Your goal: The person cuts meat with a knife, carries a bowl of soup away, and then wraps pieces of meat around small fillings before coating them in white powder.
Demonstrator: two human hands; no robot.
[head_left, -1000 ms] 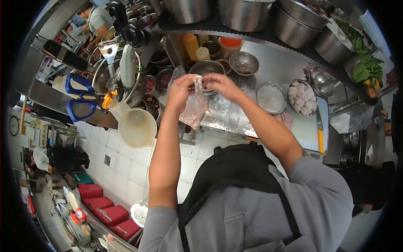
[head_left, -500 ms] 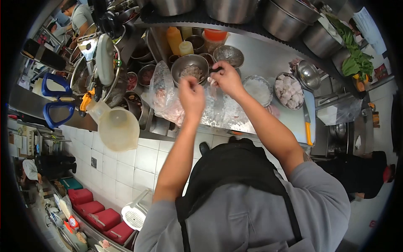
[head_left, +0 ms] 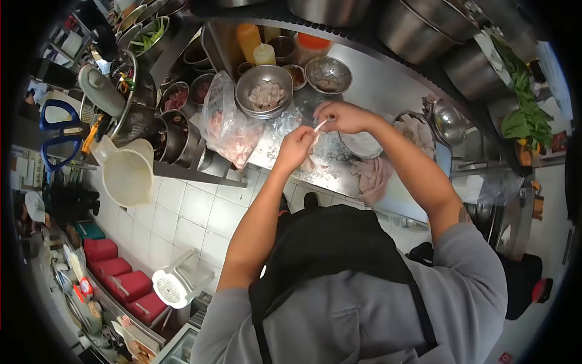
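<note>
My left hand (head_left: pixel 295 147) is closed with thumb and fingers pinched on one end of a thin pale strip (head_left: pixel 321 125). Facing it, my right hand (head_left: pixel 341 117) has its fingers curled at the strip's other end. What the strip is made of I cannot make out. Both hands are above the steel counter, which is dusted with white powder (head_left: pixel 324 167). Beyond my left hand stands a steel bowl (head_left: pixel 244 91) with pale chopped pieces (head_left: pixel 267 96) in it. A second steel bowl (head_left: pixel 328 65) stands beyond my right hand. A whitish round dish (head_left: pixel 362 145) lies partly under my right forearm.
A clear plastic bag (head_left: pixel 227 124) of pinkish pieces lies left of the bowl. Squeeze bottles (head_left: pixel 264 54) stand behind it. A crumpled pink cloth-like thing (head_left: pixel 371 178) sits at the front edge. A pitcher (head_left: pixel 128 176) hangs at left. Large pots (head_left: pixel 418 27) line the shelf above.
Both hands have moved back from the bowl, toward me, and now meet at the pale strip. The view has shifted, showing more of the bowl's contents and the pink thing.
</note>
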